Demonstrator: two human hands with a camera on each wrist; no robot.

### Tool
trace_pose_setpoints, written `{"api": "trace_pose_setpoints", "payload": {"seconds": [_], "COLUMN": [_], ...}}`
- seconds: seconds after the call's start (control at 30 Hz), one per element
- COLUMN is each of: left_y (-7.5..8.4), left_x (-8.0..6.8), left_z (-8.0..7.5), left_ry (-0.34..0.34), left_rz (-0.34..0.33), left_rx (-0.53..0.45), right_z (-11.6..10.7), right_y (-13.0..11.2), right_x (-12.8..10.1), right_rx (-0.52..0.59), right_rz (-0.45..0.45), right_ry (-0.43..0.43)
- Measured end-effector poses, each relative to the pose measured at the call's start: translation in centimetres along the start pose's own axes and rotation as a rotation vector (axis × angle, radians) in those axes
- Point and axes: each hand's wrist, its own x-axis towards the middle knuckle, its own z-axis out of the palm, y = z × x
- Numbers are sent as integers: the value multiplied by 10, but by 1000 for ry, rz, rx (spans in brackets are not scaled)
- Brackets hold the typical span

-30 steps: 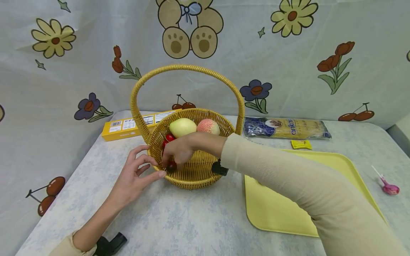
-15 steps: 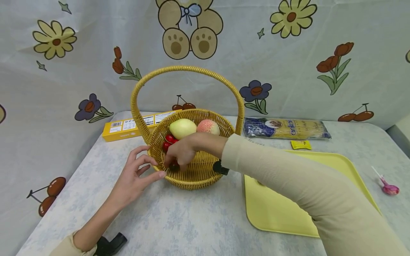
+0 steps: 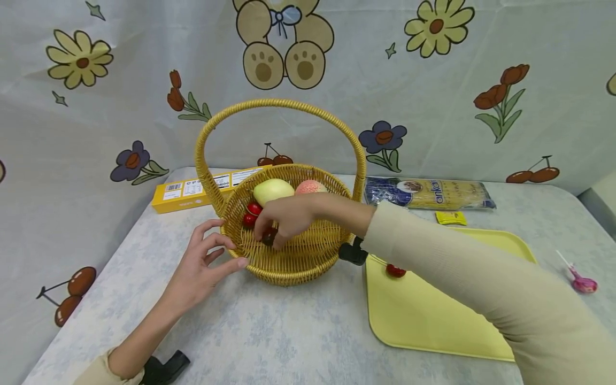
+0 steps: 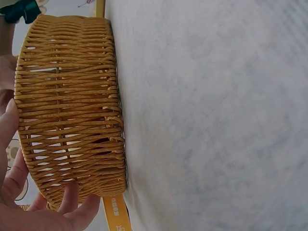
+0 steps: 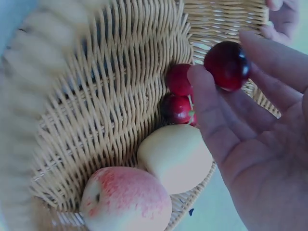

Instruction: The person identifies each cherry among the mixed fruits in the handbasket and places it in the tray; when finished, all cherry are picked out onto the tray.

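Observation:
A yellow wicker basket (image 3: 289,277) with a tall handle stands on the table. My left hand (image 3: 199,270) rests its spread fingertips and thumb against the basket's left front rim, as the left wrist view also shows. Inside the basket, my right hand (image 3: 291,216) pinches a dark red cherry (image 5: 227,66) between thumb and fingers, above the woven bottom. Two brighter red cherries (image 3: 250,219) with a green stem lie at the basket's left side. Behind them are a pale yellow pear-like fruit (image 3: 273,191) and a pink peach (image 3: 310,186), partly hidden by the right hand.
Right of the basket lies a yellow tray (image 3: 433,321) with a red cherry (image 3: 395,271) on it, partly under the right sleeve. Behind are a noodle packet (image 3: 433,193), a small yellow wrapper (image 3: 451,217) and a yellow box (image 3: 187,193). A lollipop (image 3: 584,283) lies far right.
My right hand has lifted the dark cherry off the basket's left front and moved it right and up. The tray's cherry has come into view. The left hand has stayed put.

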Motion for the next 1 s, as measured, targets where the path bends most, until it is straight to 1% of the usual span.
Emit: {"api": "trace_pose_setpoints", "payload": {"seconds": [0.2, 0.3, 0.4, 0.53, 0.6, 0.73, 0.87, 1.0], "left_y": [0, 0, 0, 0, 0, 0, 0, 1], "left_x": [0, 0, 0, 0, 0, -1, -1, 0], "left_z": [1, 0, 0, 0, 0, 0, 0, 0], "left_ry": [3, 2, 3, 3, 2, 4, 5, 4], "left_rz": [3, -1, -2, 1, 4, 9, 10, 4], "left_rx": [-4, -2, -1, 0, -1, 1, 1, 2], "right_z": [7, 13, 20, 29, 34, 43, 51, 57], "right_y": [5, 7, 8, 8, 6, 5, 6, 11], "right_x": [-33, -50, -68, -91, -101, -121, -142, -162], "right_rx": [121, 141, 123, 65, 55, 57, 62, 96], "right_rz": [-120, -127, -110, -87, -82, -74, -19, 24], "right_ry": [142, 215, 290, 401, 452, 533, 607, 699]}}
